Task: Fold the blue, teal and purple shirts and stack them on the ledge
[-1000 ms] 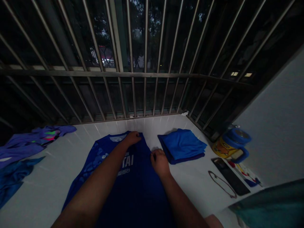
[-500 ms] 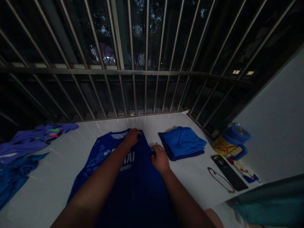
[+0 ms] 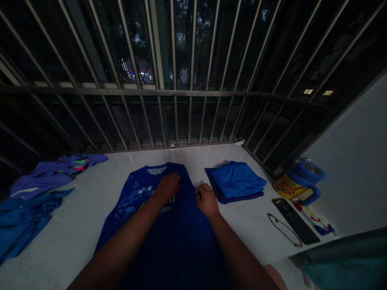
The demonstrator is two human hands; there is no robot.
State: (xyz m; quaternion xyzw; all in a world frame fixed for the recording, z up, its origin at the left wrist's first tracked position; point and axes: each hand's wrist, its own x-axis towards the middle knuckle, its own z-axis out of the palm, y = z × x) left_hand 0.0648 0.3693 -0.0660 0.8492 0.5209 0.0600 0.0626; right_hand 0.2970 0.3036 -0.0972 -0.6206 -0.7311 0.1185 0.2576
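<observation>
A dark blue jersey (image 3: 178, 245) with white lettering and a paler pattern down its left side is spread on the white surface, its neckline toward the barred window. My left hand (image 3: 169, 187) lies on the jersey's upper chest, over part of the lettering, with its fingers resting on the cloth. At the jersey's right edge, just below the shoulder, my right hand (image 3: 208, 200) has thumb and fingers pinched on the fabric. Just right of that hand sits a folded stack of blue clothes (image 3: 236, 181).
Purple clothing (image 3: 57, 173) and a teal-blue garment (image 3: 27, 221) lie crumpled at the left. At the right are a yellow-and-blue mug (image 3: 298, 181), a black phone (image 3: 296, 221) and a thin cord loop (image 3: 284, 229). Metal bars (image 3: 190, 92) close off the back.
My left hand has slid from the jersey's right shoulder down onto its chest. My right hand stays at the side edge. The view has shifted slightly left.
</observation>
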